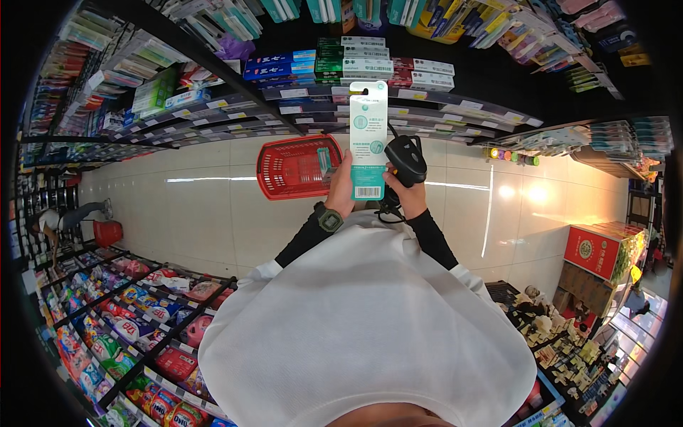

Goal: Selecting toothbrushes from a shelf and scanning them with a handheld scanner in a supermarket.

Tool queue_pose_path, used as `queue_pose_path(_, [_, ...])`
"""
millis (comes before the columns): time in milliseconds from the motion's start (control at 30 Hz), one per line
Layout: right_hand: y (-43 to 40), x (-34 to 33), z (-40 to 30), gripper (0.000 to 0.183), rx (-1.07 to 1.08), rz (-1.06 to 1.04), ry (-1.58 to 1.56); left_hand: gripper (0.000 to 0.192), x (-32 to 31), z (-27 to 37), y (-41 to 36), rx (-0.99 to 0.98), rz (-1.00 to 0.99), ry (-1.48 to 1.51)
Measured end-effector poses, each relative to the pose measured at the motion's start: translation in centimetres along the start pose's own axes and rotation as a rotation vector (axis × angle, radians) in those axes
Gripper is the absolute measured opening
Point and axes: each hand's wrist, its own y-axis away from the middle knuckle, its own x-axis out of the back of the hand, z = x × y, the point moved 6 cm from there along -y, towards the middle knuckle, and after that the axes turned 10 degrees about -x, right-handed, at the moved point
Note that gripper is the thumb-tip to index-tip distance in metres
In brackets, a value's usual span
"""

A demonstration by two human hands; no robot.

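Note:
My left hand (340, 187) grips the edge of a white and teal toothbrush package (368, 128). Its printed back faces me, with a hang hole at the top and a barcode at the bottom. In my right hand (408, 196) is a black handheld barcode scanner (408, 160), its head pointing away from me. The right fingers come close to the package's right edge; whether they touch it I cannot tell. A black cable hangs below the scanner. Beyond my left hand, a red plastic shopping basket (267, 168) stands on the floor with packaged items inside.
Shelves ahead hold boxed toothpaste (368, 66) and hanging toothbrush packs (280, 9). Bagged detergents (128, 325) fill the shelf at lower left. A person (74, 216) bends beside a red basket (108, 233) far left. Red cartons (592, 251) stand at right on the tiled floor (208, 224).

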Motion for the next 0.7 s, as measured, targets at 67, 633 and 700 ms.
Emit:
queue_pose_path(67, [-0.1, 0.2, 0.1, 0.03, 0.015, -0.018, 0.005, 0.053, -0.5, 0.2, 0.2, 0.011, -0.008, 0.005])
queue_pose_path(633, [0.7, -0.9, 0.5, 0.025, -0.045, -0.017, -0.038, 0.048, -0.1, 2.3, -0.5, -0.34, -0.094, -0.284])
queue_pose_path(700, [0.3, -1.0, 0.5, 0.024, 0.0, -0.052, -0.14, 0.046, -0.3, 2.5, -0.4, -0.337, -0.132, -0.309])
